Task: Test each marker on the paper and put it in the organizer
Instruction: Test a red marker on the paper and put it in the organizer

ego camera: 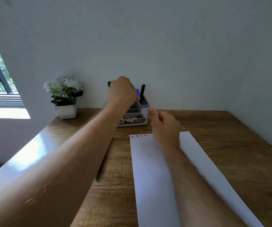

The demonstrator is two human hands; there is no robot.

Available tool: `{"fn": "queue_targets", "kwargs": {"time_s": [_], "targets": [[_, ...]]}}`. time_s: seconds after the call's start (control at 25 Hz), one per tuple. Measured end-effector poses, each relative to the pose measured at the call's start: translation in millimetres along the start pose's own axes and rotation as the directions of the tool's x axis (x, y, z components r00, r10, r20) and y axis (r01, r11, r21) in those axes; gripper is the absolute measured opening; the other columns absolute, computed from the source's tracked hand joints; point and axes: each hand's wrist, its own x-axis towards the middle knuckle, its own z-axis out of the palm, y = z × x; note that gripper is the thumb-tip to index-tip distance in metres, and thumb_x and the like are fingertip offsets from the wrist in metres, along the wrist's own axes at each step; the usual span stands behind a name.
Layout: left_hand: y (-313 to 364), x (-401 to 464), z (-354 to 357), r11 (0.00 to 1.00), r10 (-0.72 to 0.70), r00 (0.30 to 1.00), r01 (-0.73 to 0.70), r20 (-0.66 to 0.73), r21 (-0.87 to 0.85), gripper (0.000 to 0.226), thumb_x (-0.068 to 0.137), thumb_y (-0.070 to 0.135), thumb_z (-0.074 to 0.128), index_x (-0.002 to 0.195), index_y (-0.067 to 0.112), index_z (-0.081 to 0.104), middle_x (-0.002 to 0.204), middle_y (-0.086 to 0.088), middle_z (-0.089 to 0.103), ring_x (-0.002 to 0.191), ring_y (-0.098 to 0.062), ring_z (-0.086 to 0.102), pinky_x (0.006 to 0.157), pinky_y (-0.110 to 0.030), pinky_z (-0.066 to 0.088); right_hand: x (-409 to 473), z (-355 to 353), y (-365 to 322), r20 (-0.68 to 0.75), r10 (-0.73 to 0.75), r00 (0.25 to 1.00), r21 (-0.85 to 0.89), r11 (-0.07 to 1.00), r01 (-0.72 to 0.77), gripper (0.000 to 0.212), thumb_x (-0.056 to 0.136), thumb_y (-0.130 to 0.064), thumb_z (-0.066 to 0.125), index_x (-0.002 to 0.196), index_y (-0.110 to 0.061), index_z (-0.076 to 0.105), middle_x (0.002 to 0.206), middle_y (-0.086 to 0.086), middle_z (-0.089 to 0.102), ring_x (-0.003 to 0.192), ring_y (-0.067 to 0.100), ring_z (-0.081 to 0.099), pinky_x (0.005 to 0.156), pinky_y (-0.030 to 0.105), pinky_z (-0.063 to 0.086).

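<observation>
Left hand point(121, 91): raised above the organizer point(140, 112) at 12 o'clock of the desk point(230, 145); fingers are curled round a green marker point(109, 83), whose tip is seen at 10 o'clock of the fist.

Right hand point(164, 124): held over the paper's far end, just at 4 o'clock of the organizer; fingers are loosely curled, nothing is held.

Organizer: white, set against the wall; a black marker point(142, 93) is stood upright in its rear right compartment, a blue marker point(138, 93) just beside it, partly hidden by the left hand.

Paper point(150, 169): laid at 6 o'clock of the organizer; 4 small test marks point(139, 136) are seen along its far edge.

Marker point(99, 171): green-ended, laid on the desk at 9 o'clock of the paper, mostly hidden beneath the left forearm.

Plant point(64, 95): white flowers in a white pot, at 9 o'clock of the organizer.
</observation>
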Motion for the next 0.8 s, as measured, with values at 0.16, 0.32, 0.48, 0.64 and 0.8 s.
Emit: {"fn": "queue_targets", "kwargs": {"time_s": [0.16, 0.32, 0.48, 0.64, 0.8], "targets": [[-22, -40, -18, 0.944, -0.100, 0.987, 0.054, 0.126, 0.326, 0.033, 0.079, 0.026, 0.082, 0.098, 0.009, 0.062, 0.080, -0.004, 0.062, 0.078, -0.023, 0.065, 0.059, -0.032, 0.050, -7, -5, -8, 0.019, -0.011, 1.000, -0.012, 1.000, 0.011, 0.043, 0.100, -0.043, 0.051, 0.082, -0.011, 0.072, 0.070, 0.002, 0.069, 0.065, 0.017, 0.065, 0.055, 0.029, 0.050], [-42, -79, -17, 0.860, -0.163, 0.977, 0.073, 0.135, 0.505, 0.022, 0.085, 0.017, 0.075, 0.100, 0.012, 0.062, 0.091, -0.009, 0.063, 0.085, -0.027, 0.062, 0.062, -0.036, 0.046, -12, -8, -17, 0.051, -0.012, 0.999, -0.021, 1.000, 0.013, 0.046, 0.099, -0.047, 0.050, 0.080, -0.011, 0.072, 0.069, 0.004, 0.069, 0.067, 0.021, 0.067, 0.057, 0.028, 0.051], [-48, -88, -9, 0.830, -0.173, 0.972, 0.055, 0.162, 0.555, 0.023, 0.085, 0.018, 0.075, 0.105, 0.012, 0.065, 0.105, -0.012, 0.069, 0.092, -0.029, 0.066, 0.065, -0.036, 0.047, -13, -8, -18, 0.061, -0.013, 0.998, -0.037, 0.999, 0.015, 0.046, 0.099, -0.047, 0.050, 0.082, -0.011, 0.072, 0.070, 0.003, 0.069, 0.068, 0.018, 0.067, 0.057, 0.025, 0.050], [-50, -90, -2, 0.822, -0.192, 0.965, 0.060, 0.177, 0.566, 0.024, 0.088, 0.018, 0.073, 0.109, 0.011, 0.064, 0.105, -0.012, 0.069, 0.092, -0.029, 0.066, 0.066, -0.037, 0.046, -11, -5, -15, 0.062, -0.009, 0.998, -0.044, 0.999, 0.012, 0.046, 0.099, -0.049, 0.050, 0.080, -0.013, 0.072, 0.069, 0.000, 0.069, 0.067, 0.014, 0.065, 0.059, 0.026, 0.051], [-48, -86, 3, 0.857, -0.171, 0.970, 0.060, 0.173, 0.512, 0.021, 0.090, 0.017, 0.066, 0.110, 0.013, 0.062, 0.086, -0.006, 0.056, 0.078, -0.023, 0.056, 0.064, -0.035, 0.046, -12, -4, -16, 0.059, 0.000, 0.998, -0.054, 0.999, 0.004, 0.047, 0.098, -0.050, 0.049, 0.080, -0.013, 0.072, 0.068, -0.001, 0.068, 0.067, 0.013, 0.065, 0.057, 0.026, 0.051]]}}
